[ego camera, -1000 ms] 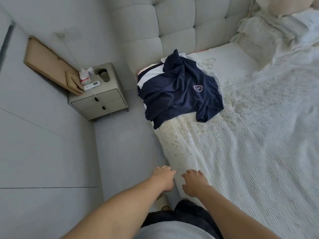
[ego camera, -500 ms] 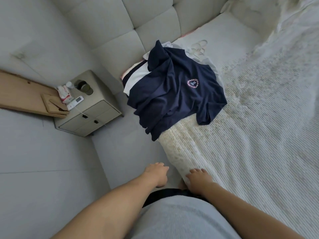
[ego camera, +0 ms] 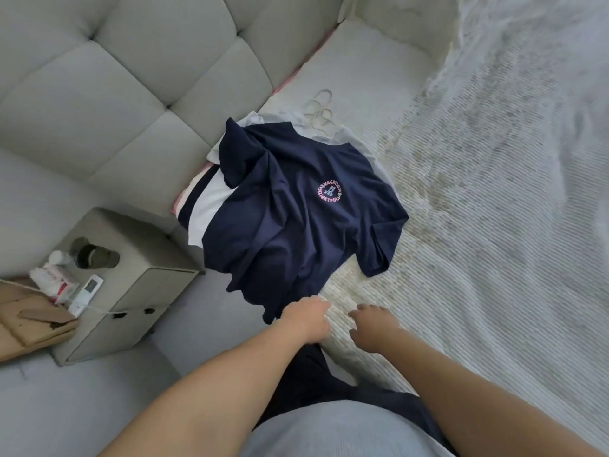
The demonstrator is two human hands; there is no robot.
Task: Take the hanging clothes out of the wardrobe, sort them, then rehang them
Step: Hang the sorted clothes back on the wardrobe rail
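We see a navy T-shirt [ego camera: 296, 225] with a pink circular print, a white ribbed bedspread [ego camera: 478, 242] and a grey tufted headboard [ego camera: 131, 77].

Both hands have advanced toward the navy T-shirt [ego camera: 296, 222]. The left hand [ego camera: 304, 319], formerly well short of the garment, now reaches its lower hem at centre frame. The right hand [ego camera: 372, 328] has followed beside it, over the white bedspread [ego camera: 478, 258]. The nightstand [ego camera: 138, 278] now sits lower left.
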